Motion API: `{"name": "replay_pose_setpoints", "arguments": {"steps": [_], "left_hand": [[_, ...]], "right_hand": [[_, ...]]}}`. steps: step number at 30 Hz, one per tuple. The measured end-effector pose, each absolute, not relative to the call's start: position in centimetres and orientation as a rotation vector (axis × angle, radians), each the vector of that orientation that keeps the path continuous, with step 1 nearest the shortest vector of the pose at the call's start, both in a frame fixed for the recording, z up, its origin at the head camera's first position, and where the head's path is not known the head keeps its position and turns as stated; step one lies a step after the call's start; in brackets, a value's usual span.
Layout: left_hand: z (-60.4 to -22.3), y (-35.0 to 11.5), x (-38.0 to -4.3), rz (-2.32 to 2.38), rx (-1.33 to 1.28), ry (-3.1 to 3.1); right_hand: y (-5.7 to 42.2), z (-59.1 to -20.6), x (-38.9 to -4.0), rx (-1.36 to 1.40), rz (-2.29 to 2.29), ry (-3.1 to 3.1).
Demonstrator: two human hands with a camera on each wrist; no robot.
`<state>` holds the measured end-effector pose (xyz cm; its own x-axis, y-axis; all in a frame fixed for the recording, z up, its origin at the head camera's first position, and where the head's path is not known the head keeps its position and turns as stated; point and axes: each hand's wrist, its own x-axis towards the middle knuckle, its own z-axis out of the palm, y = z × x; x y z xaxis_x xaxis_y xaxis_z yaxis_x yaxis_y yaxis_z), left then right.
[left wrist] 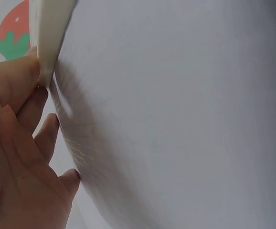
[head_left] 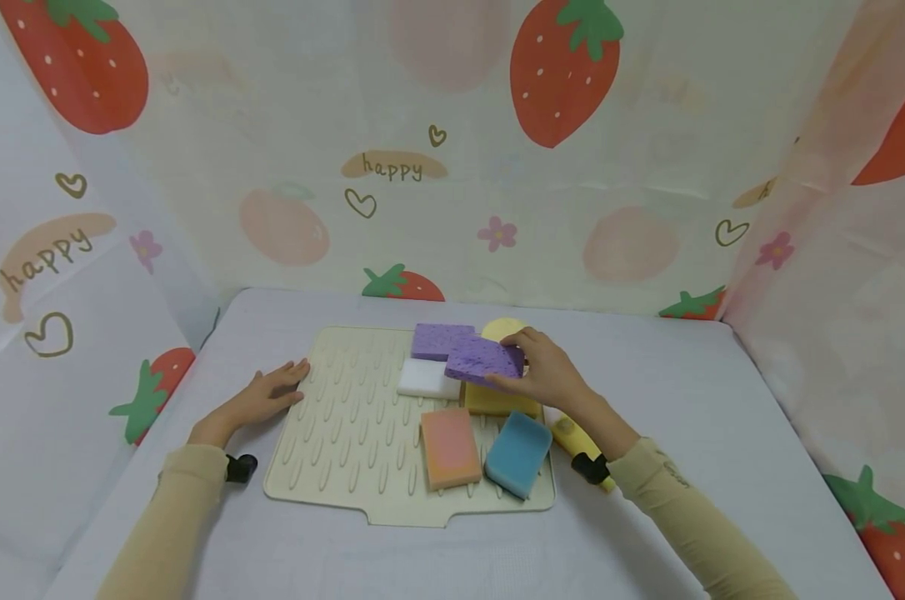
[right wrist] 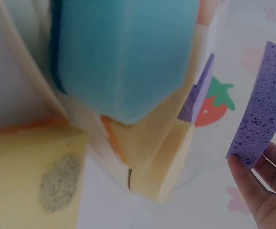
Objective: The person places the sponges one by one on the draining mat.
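Observation:
In the head view my right hand (head_left: 546, 371) grips a purple sponge (head_left: 482, 360) by its right end, thumb on the near side and fingers on the far side. The right wrist view shows this porous sponge (right wrist: 262, 107) held up and away from the other sponges. My left hand (head_left: 261, 396) lies at the left edge of a cream ridged drying mat (head_left: 332, 450), its thumb and fingers spread and touching that edge. Close up in the left wrist view, the thumb of the left hand (left wrist: 23, 148) meets the mat's rim (left wrist: 52, 43).
On the mat lie another purple sponge (head_left: 437, 340), a white sponge (head_left: 426, 379), an orange-pink sponge (head_left: 451, 450), a blue sponge (head_left: 518, 454) and yellow sponges (head_left: 501, 402). A yellow piece with a grey spot (right wrist: 59, 183) lies under the right forearm, beside the mat. A strawberry-print curtain (head_left: 452, 208) surrounds the table.

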<state>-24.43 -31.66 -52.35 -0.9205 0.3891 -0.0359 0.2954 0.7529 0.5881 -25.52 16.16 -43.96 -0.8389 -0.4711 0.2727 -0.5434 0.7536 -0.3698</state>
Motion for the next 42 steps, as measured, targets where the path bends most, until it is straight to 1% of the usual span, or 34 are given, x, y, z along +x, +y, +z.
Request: {"name": "replay_pose_setpoints", "arguments": {"steps": [42], "left_hand": [[-52.1,-31.3,-24.2,0.881,0.526,2.792]], "right_hand": [[7.8,-44.4,-24.5,0.928,0.646,-2.824]]}}
